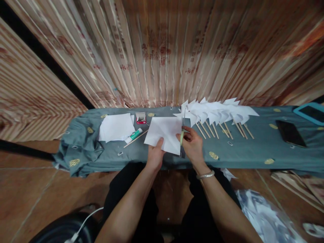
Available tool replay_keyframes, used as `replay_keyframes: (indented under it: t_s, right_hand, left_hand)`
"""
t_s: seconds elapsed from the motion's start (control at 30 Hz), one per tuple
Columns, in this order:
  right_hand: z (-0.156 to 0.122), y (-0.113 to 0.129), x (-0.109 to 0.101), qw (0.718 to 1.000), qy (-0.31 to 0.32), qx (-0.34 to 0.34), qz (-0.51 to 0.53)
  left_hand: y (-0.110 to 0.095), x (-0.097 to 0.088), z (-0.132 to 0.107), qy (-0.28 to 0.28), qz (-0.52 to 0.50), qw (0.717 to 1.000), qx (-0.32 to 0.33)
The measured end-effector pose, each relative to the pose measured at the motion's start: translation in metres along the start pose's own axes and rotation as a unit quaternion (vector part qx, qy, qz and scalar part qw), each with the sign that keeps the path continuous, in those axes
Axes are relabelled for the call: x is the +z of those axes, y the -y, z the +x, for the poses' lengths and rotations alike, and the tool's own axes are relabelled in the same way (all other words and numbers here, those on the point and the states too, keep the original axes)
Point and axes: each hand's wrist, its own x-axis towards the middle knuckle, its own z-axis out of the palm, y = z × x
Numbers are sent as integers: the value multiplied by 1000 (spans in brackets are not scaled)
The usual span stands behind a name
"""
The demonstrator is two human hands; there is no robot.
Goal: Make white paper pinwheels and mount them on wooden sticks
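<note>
My left hand pinches the near edge of a creased white paper square, holding it above the blue-grey cloth covering a low bench. My right hand grips a pair of scissors with green handles. The blades point away from me along the paper's right edge. Both hands are closed on what they hold.
A row of several white paper pinwheels on wooden sticks lies to the right. A stack of white paper, a glue tube, a loose stick and a small red box lie left. A dark phone and a tablet rest far right.
</note>
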Motion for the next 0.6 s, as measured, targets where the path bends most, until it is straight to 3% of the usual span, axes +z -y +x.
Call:
replay_keyframes:
  t_s: [0.2,0.37,0.6]
  right_hand:
    - [1,1,-10,995,14,70,69]
    - [-19,4,-17,986,112,107,57]
    - [-46,-11,-28,953,274,118,-47]
  left_hand:
    - [2,-8,16,-48,55,994,77]
    - [-8,-16,31,-50,87,985,142]
    - [-26,-21,38,-75,93,978,172]
